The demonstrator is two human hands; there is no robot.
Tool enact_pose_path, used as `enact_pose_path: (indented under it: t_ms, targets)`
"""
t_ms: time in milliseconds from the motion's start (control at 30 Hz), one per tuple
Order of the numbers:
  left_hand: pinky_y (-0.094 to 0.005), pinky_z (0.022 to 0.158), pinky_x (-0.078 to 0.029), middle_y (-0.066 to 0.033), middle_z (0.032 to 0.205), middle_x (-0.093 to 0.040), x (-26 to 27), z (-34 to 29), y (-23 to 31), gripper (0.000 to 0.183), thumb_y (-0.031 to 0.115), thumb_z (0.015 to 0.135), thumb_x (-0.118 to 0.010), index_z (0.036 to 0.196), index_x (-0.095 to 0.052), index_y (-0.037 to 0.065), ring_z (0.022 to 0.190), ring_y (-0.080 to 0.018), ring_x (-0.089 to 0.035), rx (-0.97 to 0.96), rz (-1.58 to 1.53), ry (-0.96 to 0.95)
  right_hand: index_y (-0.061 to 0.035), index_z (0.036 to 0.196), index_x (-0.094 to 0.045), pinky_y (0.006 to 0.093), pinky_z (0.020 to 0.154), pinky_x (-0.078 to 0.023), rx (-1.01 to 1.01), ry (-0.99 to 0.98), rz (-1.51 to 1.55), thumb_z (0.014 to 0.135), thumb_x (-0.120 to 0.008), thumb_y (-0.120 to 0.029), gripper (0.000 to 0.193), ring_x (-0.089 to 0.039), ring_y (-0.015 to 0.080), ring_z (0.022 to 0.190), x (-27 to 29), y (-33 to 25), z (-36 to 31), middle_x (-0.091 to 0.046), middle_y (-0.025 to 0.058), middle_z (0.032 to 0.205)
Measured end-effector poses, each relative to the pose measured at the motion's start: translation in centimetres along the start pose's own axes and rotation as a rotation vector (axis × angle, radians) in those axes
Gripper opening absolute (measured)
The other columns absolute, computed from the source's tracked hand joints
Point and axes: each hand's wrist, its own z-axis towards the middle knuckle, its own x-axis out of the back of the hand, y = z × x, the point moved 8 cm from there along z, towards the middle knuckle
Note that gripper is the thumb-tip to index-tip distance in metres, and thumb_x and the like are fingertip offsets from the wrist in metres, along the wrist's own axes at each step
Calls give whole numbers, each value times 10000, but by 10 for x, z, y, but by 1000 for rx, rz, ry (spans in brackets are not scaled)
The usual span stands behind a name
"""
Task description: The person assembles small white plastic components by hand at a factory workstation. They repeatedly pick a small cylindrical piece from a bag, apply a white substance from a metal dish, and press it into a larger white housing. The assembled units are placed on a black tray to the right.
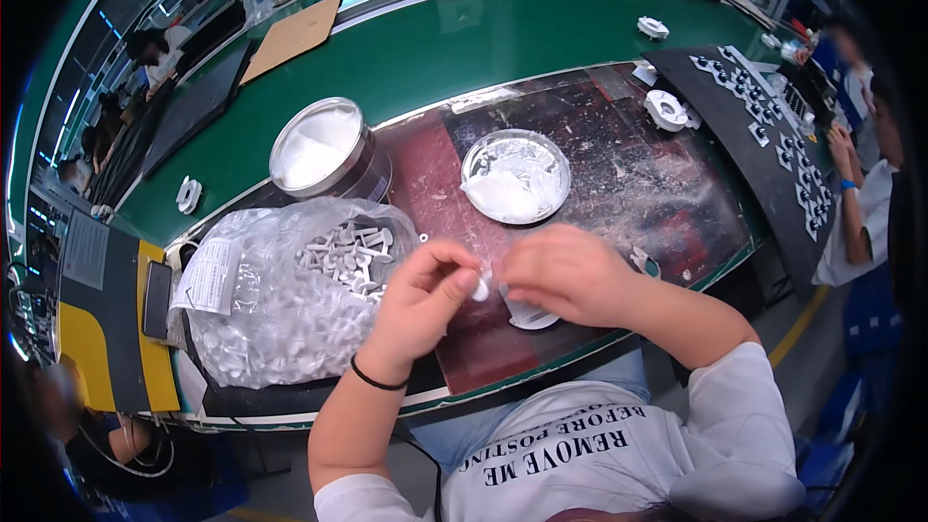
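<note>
My left hand (422,302) pinches a small white plastic piece (480,288) between thumb and fingertips, above the front of the dark red work mat. Close beside it, my right hand (570,275) has its fingers drawn together; whatever is in them is hidden. Partly covered by the right hand, a small pale container (530,315) sits near the table edge. Beyond both hands lies a round metal lid (556,159) smeared with white paste. To the left, a large clear plastic bag (266,324) opens on many white plastic pieces with stems and round heads (350,253).
A metal tin (363,166) of white paste stands behind the bag. At the right, a black board (715,111) carries rows of small black-and-white parts, with a white round part (666,110) beside it. A yellow-and-grey box (106,314) is at far left. Other people work on both sides.
</note>
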Motion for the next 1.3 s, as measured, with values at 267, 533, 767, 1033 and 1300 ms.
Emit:
enact_pose_path:
  t_ms: [267, 533, 767, 1033, 1300]
  targets:
    - [-216, 794, -419, -19, 978, -548, -19, -3, -20, 160, 94, 919, -573, 1062, -542, 28, 903, -83, -514, 60, -204, -107, -81, 916, -655, 354, 731, -502, 69, 39, 66, 708, -709, -96, 215, -610, 245, 835, -3, 6, -10, -634, 47, 885]
    - [-255, 861, -429, -53, 1126, -478, 6, 2, -35, 272, 24, 873, -574, 1142, -530, 24, 1002, -122, -491, 116, 116, 148, -41, 870, -637, 365, 717, -481, -156, 113, -436, 737, -679, -59, 141, -580, 276, 810, 39, 89, -14, -607, 85, 843]
    - [-263, 854, -438, -74, 1169, -454, -4, 5, -18, 276, -13, 841, -576, 1114, -549, 17, 1005, -128, -496, 5, 265, 53, -45, 865, -647, 367, 751, -461, -181, -12, -583, 758, -664, -94, 118, -573, 251, 847, 25, 110, -29, -603, 64, 843]
    - [-254, 830, -446, -74, 1190, -453, -3, 5, -20, 231, -6, 842, -578, 1071, -578, 31, 974, -120, -511, 18, 289, 48, -83, 862, -648, 342, 765, -423, -178, -53, -645, 759, -653, -128, 112, -550, 209, 875, 24, 107, -30, -587, 24, 833]
    - [-291, 925, -407, -87, 1200, -432, -6, 5, -21, 236, -47, 834, -545, 1063, -569, 8, 1080, -148, -477, 82, 309, 19, -71, 851, -654, 345, 735, -425, -219, -24, -624, 788, -651, -122, 81, -564, 227, 850, 28, 107, -30, -605, 40, 834]
